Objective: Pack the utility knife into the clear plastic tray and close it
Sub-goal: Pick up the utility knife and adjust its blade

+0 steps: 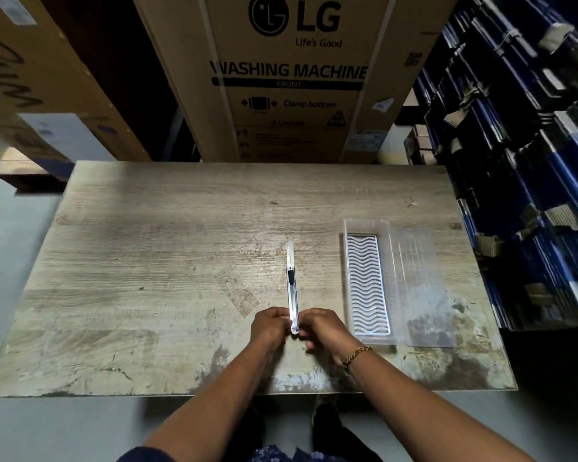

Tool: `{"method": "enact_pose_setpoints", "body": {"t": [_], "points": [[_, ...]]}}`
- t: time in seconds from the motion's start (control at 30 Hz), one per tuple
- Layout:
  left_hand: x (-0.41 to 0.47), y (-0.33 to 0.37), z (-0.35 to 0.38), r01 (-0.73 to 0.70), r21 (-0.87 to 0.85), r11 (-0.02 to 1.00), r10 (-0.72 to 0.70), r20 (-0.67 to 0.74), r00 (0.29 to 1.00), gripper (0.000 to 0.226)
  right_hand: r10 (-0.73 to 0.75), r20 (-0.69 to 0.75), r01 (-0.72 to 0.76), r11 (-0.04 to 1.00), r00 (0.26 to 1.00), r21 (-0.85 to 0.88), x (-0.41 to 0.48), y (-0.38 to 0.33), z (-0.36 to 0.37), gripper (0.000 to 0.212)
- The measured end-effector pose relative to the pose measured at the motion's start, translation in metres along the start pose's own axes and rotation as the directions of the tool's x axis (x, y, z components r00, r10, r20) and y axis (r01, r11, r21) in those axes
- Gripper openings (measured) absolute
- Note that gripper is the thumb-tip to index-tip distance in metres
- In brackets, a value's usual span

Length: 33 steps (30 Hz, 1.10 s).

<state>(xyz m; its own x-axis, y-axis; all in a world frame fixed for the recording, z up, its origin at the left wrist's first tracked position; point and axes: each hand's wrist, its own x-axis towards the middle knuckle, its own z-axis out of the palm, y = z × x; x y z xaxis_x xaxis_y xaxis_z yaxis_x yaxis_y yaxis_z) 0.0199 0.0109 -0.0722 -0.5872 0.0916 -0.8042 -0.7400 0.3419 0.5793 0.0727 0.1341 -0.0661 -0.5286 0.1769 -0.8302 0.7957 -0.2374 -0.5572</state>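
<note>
Both the left hand (270, 325) and right hand (321, 328) pinch the near end of the utility knife (292, 288). The clear plastic tray (369, 340) lies open on the surface (147, 261), to the knife's right.

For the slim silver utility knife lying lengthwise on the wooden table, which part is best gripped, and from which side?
Probably the near end of the slim silver utility knife, pinched across its narrow width from the person's side. It lies flat, pointing away, with the black slider at mid-length. The left hand and right hand already meet at that end, and the open clear plastic tray lies parallel to its right.
</note>
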Motion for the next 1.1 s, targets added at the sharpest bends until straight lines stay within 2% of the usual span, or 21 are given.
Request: {"method": "enact_pose_setpoints", "body": {"t": [0.27, 0.6, 0.73, 1.1], "points": [[-0.007, 0.008, -0.001, 0.018, -0.056, 0.998, -0.018, 0.014, 1.000, 0.021, -0.033, -0.004, 0.034, 0.999, 0.999, 0.024, -0.006, -0.006, -0.005, 0.019], [-0.034, 0.040, -0.012, -0.111, -0.098, 0.989, 0.120, 0.100, 0.988, 0.019, -0.167, -0.052, 0.172, 0.979, 0.985, 0.109, -0.016, -0.057, -0.021, 0.019], [-0.048, 0.045, -0.009, -0.150, -0.116, 0.982, 0.167, 0.147, 0.975, 0.019, -0.252, -0.062, 0.259, 0.953, 0.966, 0.156, -0.025, -0.086, -0.026, 0.008], [-0.070, 0.046, -0.002, -0.216, -0.069, 0.974, 0.226, 0.192, 0.955, 0.020, -0.347, -0.028, 0.348, 0.932, 0.937, 0.100, -0.035, -0.111, -0.032, 0.015]]}}
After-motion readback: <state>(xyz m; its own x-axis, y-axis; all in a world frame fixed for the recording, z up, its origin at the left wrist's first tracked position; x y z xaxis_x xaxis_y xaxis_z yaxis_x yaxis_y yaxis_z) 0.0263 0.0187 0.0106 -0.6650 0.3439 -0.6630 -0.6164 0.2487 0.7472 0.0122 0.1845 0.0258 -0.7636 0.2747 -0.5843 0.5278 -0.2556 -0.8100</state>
